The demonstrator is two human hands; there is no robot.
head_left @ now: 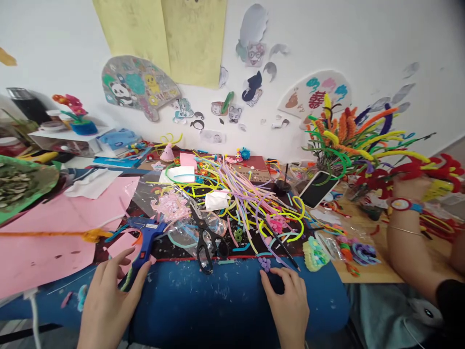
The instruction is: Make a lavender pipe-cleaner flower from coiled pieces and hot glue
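My left hand (112,295) is at the handle of a blue hot glue gun (147,242), its thumb on one side and fingers on the other. The gun's nozzle end lies over the table clutter. At the front of the blue-covered table, my right hand (288,300) has its thumb and index fingertips at a small purple pipe-cleaner flower (265,263). Black-handled scissors (205,237) lie between the hands, blades pointing away. A dark pencil (286,252) rests just beyond the right hand.
Loose pipe cleaners (240,189) are heaped mid-table. Pink paper (83,208) covers the left side. A phone (319,188) leans near a pipe-cleaner bouquet (345,131). At right, another person's forearm (407,247) reaches toward red pipe-cleaner flowers (417,169).
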